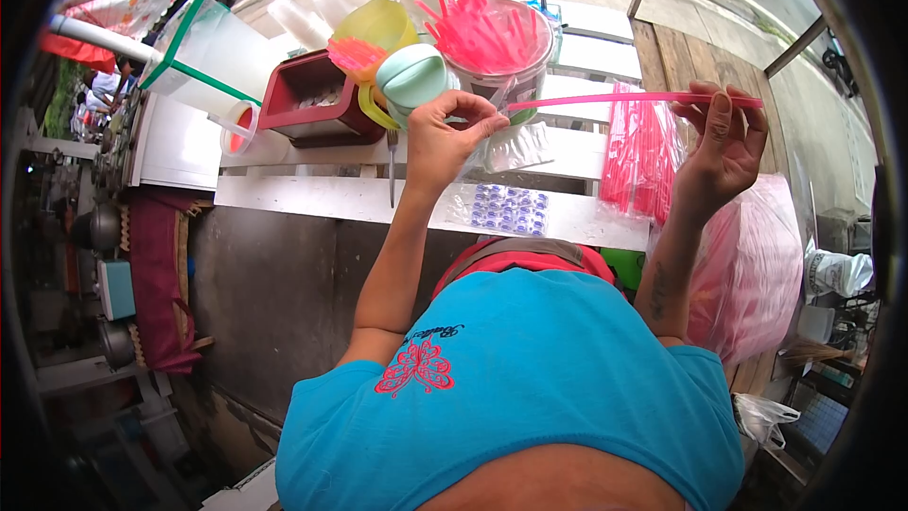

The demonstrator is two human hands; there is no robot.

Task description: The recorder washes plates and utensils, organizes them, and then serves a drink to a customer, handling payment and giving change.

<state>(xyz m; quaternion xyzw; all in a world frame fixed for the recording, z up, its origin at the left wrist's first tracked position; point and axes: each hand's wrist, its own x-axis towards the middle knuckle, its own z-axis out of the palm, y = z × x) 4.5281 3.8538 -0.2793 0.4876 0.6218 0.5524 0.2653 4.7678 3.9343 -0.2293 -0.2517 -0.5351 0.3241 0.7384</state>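
My right hand holds a long pink plastic straw level between thumb and fingers. The thumb and forefinger of my left hand pinch what looks like thin clear plastic film at the straw's left end. Behind the straw stands a tub filled with cut pink straws, standing up and spreading over its rim. Under my right hand's side of the straw lies a plastic-wrapped bundle of long pink straws. A clear packet with blue print rests on the white slatted table, nearest my body.
Left of the tub are a mint-green lidded container, a yellow pitcher, a dark red box holding coins and a fork. A large clear container with green trim stands farther left. A big pink plastic-wrapped bundle sits at right.
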